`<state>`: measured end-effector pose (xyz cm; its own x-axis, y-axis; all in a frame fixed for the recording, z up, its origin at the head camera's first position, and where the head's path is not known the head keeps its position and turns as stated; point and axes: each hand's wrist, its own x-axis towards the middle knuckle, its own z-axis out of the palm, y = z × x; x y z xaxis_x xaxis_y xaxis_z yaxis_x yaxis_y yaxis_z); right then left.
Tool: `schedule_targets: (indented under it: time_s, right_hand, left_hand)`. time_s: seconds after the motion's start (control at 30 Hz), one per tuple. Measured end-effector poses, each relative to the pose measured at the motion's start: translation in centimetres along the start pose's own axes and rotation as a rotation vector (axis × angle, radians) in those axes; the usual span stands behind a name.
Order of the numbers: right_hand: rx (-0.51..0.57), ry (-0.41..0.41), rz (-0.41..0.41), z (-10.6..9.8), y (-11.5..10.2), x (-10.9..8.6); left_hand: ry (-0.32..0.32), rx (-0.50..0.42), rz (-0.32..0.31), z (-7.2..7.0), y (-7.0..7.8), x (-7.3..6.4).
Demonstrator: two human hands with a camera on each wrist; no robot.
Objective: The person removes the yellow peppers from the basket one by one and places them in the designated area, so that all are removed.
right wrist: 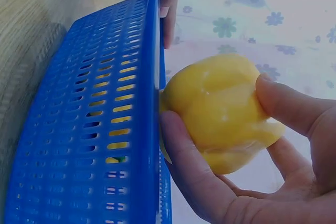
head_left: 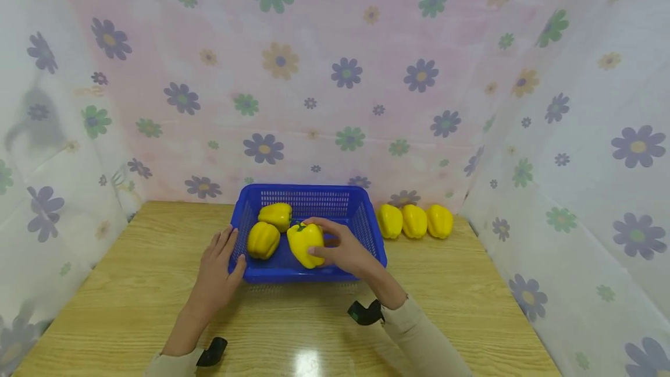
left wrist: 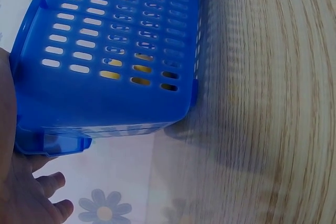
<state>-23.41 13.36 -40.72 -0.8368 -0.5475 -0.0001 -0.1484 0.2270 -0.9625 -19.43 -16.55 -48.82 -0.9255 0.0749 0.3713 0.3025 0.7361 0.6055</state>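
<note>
Yellow bell pepper (head_left: 302, 247), one, was held just inside or over the blue basket (head_left: 314, 277); step in hand was judged a transfer at the basket, inward or outward untold; next move seemed to call for steady grip, clear of the rim. Right hand (head_left: 344, 249) gripped it between thumb and bent fingers; left hand (head_left: 216, 269), fingers loosely extended, rested on the rim; two further peppers (head_left: 263, 241) lay between the hands, three loose peppers (head_left: 414, 222) beyond the right.

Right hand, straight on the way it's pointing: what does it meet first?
The right hand, leading with its held pepper, would likely meet the rear-left pepper in the blue basket, though depth is unclear.
</note>
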Motion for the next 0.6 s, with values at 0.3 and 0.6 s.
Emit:
schedule_targets:
  time_s: [0.3, 0.6]
  right_hand:
    - [0.032, 0.038, -0.018, -0.3, -0.1, -1.2]
    - [0.045, 0.057, -0.044, -0.7, 0.4, -2.6]
  left_hand:
    - [-0.004, 0.005, -0.012, 0.1, -0.2, -0.1]
    - [0.006, 0.009, 0.003, 0.0, -0.3, -0.1]
